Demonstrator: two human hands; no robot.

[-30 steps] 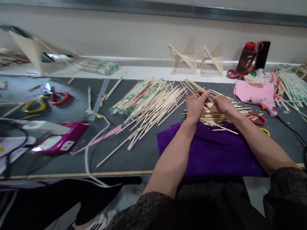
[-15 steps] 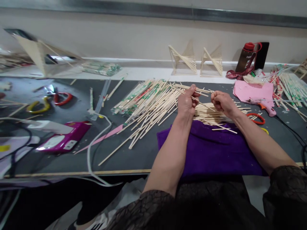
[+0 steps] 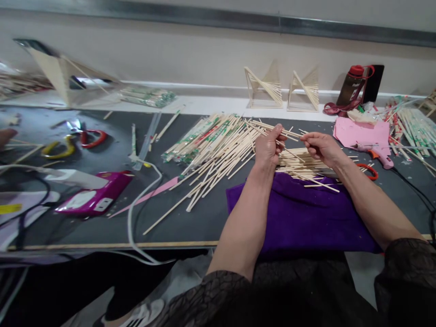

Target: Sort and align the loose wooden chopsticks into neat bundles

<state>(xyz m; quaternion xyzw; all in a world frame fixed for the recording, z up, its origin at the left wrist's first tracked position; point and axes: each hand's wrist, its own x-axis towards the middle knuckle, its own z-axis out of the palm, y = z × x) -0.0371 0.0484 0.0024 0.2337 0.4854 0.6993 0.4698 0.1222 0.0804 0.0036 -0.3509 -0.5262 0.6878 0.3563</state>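
Several sticks (image 3: pixel 260 124) clamped in L hand (image 3: pixel 267 145) fingers; R hand (image 3: pixel 319 146) nr ends, grip unclear.

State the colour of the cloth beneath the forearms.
The cloth is deep purple; it shows best in the head view.

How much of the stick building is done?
Two twisted stick frames by the wall look done. The left hand holds several sticks, the right hand near their tips. Apparently left to use: the loose pile below and the wrapped sticks.
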